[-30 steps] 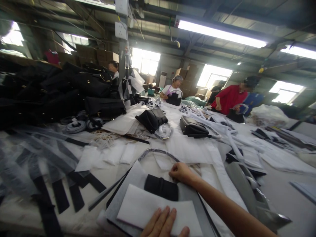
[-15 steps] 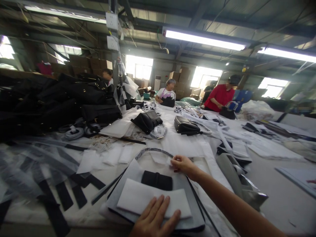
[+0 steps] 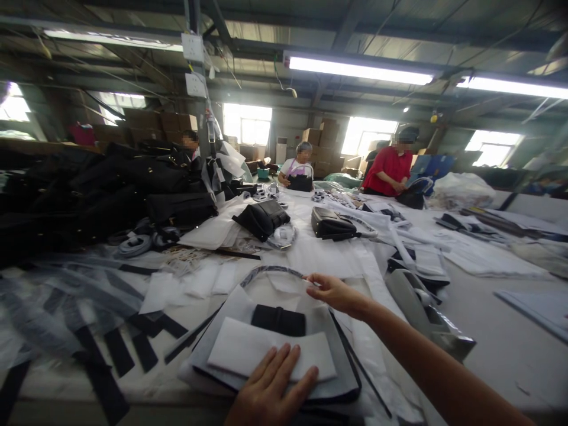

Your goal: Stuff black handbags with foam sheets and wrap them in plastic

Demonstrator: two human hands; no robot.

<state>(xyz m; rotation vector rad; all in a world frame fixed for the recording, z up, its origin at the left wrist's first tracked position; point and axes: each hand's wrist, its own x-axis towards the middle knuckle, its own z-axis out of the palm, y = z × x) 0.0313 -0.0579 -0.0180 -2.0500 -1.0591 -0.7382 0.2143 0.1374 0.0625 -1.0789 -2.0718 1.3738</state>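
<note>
A dark bag lies flat on the table before me, covered with a pale wrapping sheet [image 3: 322, 331]. On top of it rests a folded white foam sheet [image 3: 248, 346], and my left hand [image 3: 277, 381] presses on this with fingers spread flat. Just above the foam sits a small black strap piece [image 3: 278, 320]. Beyond the bag, its plastic-wrapped handle [image 3: 270, 269] arches up and over. My right hand [image 3: 333, 294] pinches the right side of this handle between thumb and fingers. A long thin dark strap [image 3: 193, 334] runs along the bag's left side.
Plastic-wrapped black straps [image 3: 118, 349] spread out at left, below a heap of black bags [image 3: 89, 177]. Two black bags [image 3: 264, 218] stand farther back. A grey tape dispenser [image 3: 417, 310] is right of my arm. Co-workers [image 3: 390, 168] handle bags across the table.
My right hand has shifted slightly up along the handle, its fingers straighter now. The left hand stays on the foam sheet. The view has moved a little.
</note>
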